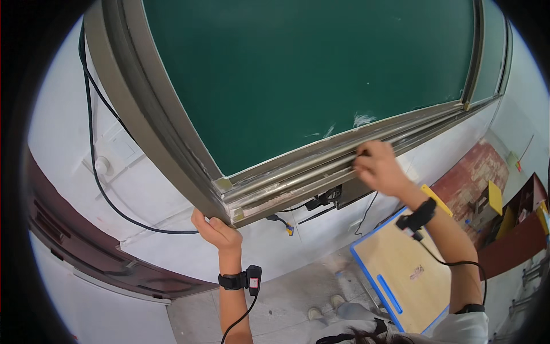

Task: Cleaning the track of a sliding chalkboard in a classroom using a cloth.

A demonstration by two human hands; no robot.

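A green chalkboard (309,77) in a metal frame (129,94) fills the upper view. At the frame's lower left corner, my left hand (217,230) grips the edge from below, its fingertips partly hidden behind the frame. My right hand (380,167) is over the sliding rails (275,188) along the bottom, with its fingers curled down towards them. Whether anything small is pinched in those fingers cannot be made out. Pale chalk dust (283,198) lies in the bottom channel, and white smears (363,120) mark the board just above the rails.
A blue-edged desk (399,266) stands below my right arm. Black cable (92,129) loops down the wall at left. A dark device (326,198) and a yellow-tipped connector (290,230) hang under the frame. A maroon cabinet (513,241) is at the right.
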